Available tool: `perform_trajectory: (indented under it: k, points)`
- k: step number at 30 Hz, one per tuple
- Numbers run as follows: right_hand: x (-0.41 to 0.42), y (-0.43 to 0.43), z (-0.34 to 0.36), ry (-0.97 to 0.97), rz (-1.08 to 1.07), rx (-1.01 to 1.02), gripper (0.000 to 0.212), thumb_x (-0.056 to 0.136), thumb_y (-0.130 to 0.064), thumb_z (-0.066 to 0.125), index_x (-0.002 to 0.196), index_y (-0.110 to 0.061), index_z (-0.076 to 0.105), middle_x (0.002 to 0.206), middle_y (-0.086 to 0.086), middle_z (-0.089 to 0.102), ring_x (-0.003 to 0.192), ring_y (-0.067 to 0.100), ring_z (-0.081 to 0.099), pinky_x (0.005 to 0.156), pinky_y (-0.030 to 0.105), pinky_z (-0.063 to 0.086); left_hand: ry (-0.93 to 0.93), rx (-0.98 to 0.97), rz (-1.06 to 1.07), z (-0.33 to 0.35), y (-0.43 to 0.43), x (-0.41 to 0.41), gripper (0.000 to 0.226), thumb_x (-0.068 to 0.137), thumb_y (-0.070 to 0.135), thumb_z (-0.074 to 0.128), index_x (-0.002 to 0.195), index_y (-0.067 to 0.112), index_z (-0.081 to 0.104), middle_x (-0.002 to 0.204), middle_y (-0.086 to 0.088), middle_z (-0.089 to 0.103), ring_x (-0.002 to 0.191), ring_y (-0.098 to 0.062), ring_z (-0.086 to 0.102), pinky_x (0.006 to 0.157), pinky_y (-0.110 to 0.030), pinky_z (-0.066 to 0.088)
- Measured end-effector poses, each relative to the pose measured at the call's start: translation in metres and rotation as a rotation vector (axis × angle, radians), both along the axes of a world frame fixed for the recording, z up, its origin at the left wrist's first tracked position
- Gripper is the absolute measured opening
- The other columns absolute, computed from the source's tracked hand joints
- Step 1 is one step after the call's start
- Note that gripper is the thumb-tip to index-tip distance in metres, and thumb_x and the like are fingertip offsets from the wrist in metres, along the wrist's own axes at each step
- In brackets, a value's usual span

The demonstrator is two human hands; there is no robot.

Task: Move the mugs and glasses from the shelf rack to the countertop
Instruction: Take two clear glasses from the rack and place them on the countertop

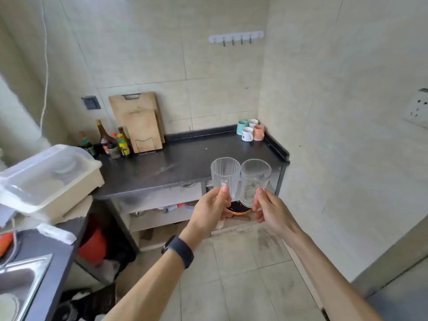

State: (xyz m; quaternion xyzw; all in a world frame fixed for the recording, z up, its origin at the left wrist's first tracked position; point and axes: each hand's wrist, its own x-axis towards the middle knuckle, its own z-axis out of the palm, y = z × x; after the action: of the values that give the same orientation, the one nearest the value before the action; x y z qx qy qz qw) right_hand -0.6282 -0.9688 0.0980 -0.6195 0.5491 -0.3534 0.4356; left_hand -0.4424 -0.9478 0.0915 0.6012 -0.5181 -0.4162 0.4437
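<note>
My left hand (212, 210) grips a clear ribbed glass (225, 173) by its lower part, upright. My right hand (269, 210) grips a second clear glass (254, 179) beside it, tilted slightly. Both glasses hang side by side in the air in front of the near edge of the black countertop (180, 163). Several mugs stand in the far right corner of that countertop: a teal mug (242, 126), a white mug (247, 134), a pink mug (259, 132) and a pale one behind. The shelf rack is not in view.
Wooden cutting boards (139, 121) lean on the wall at the back left, with sauce bottles (111, 141) beside them. A lidded dish box (46, 177) and a steel sink (20, 281) are at the left. Open shelves under the counter hold a dark pan (238, 208).
</note>
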Motion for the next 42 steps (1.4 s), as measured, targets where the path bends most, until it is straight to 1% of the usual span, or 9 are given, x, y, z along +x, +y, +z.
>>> perform_trajectory:
  k: [5,10,14,16,18,23,35,40,42]
  points:
    - [-0.019,-0.088,-0.007,-0.005,-0.038,0.044,0.054,0.106,-0.045,0.032,0.078,-0.005,0.055,0.072,0.004,0.059,0.065,0.016,0.056,0.064,0.030,0.049,0.002,0.019,-0.056,-0.010,-0.093,-0.017,0.049,0.096,0.062,0.041,0.084,0.020,0.063,0.100,-0.013,0.070,0.078,-0.022,0.075,0.079,-0.036,0.060]
    - [-0.024,-0.194,-0.017,0.031,-0.050,0.063,0.057,0.104,-0.051,0.031,0.081,-0.006,0.057,0.074,0.008,0.064,0.067,0.019,0.061,0.070,0.038,0.053,0.007,0.030,-0.089,-0.016,-0.202,-0.016,0.045,0.096,0.062,0.042,0.079,0.024,0.061,0.093,-0.007,0.069,0.069,-0.016,0.073,0.070,-0.034,0.053]
    - [-0.026,-0.268,-0.017,0.025,-0.060,0.086,0.055,0.104,-0.050,0.031,0.081,-0.006,0.055,0.074,0.005,0.061,0.067,0.017,0.058,0.069,0.036,0.051,0.013,0.052,-0.095,-0.015,-0.283,-0.015,0.043,0.098,0.057,0.043,0.081,0.022,0.063,0.089,-0.004,0.067,0.075,-0.024,0.074,0.074,-0.041,0.057]
    - [-0.028,-0.301,-0.018,0.036,-0.050,0.097,0.053,0.105,-0.049,0.031,0.079,-0.009,0.054,0.075,0.004,0.060,0.067,0.016,0.058,0.071,0.036,0.051,0.003,0.075,-0.103,-0.015,-0.316,-0.017,0.043,0.099,0.055,0.042,0.084,0.020,0.062,0.090,-0.004,0.067,0.078,-0.026,0.074,0.073,-0.037,0.055]
    - [-0.031,-0.333,-0.022,0.046,-0.041,0.114,0.052,0.105,-0.049,0.031,0.078,-0.012,0.054,0.077,0.005,0.062,0.068,0.017,0.060,0.073,0.036,0.052,-0.013,0.097,-0.112,-0.018,-0.347,-0.019,0.045,0.099,0.055,0.040,0.086,0.018,0.062,0.095,-0.007,0.069,0.077,-0.025,0.075,0.073,-0.034,0.055]
    - [-0.039,-0.421,-0.042,0.060,-0.013,0.168,0.050,0.106,-0.046,0.031,0.077,-0.011,0.053,0.080,0.008,0.063,0.071,0.019,0.060,0.075,0.037,0.052,-0.020,0.133,-0.097,-0.038,-0.426,-0.022,0.047,0.097,0.059,0.041,0.086,0.019,0.063,0.100,-0.013,0.069,0.076,-0.021,0.075,0.084,-0.045,0.059]
    - [-0.029,-0.629,-0.096,0.144,0.145,0.267,0.054,0.102,-0.052,0.033,0.076,-0.011,0.057,0.083,0.005,0.071,0.073,0.021,0.069,0.082,0.042,0.059,-0.055,0.283,0.081,-0.077,-0.588,-0.026,0.045,0.100,0.057,0.036,0.089,0.022,0.062,0.101,-0.003,0.070,0.077,-0.014,0.075,0.085,-0.037,0.060]
    - [-0.004,-0.689,-0.110,0.196,0.187,0.298,0.060,0.101,-0.060,0.027,0.076,-0.014,0.058,0.084,0.005,0.072,0.070,0.015,0.068,0.067,0.025,0.052,0.006,0.351,0.132,-0.094,-0.644,-0.012,0.044,0.100,0.055,0.038,0.088,0.021,0.062,0.099,-0.002,0.069,0.078,-0.019,0.075,0.075,-0.033,0.056]
    - [0.007,-0.715,-0.121,0.217,0.202,0.313,0.060,0.102,-0.058,0.027,0.076,-0.014,0.058,0.083,0.005,0.072,0.069,0.015,0.068,0.068,0.025,0.054,0.028,0.378,0.142,-0.104,-0.667,-0.005,0.042,0.101,0.054,0.038,0.088,0.021,0.062,0.101,-0.005,0.069,0.072,-0.018,0.073,0.067,-0.029,0.053]
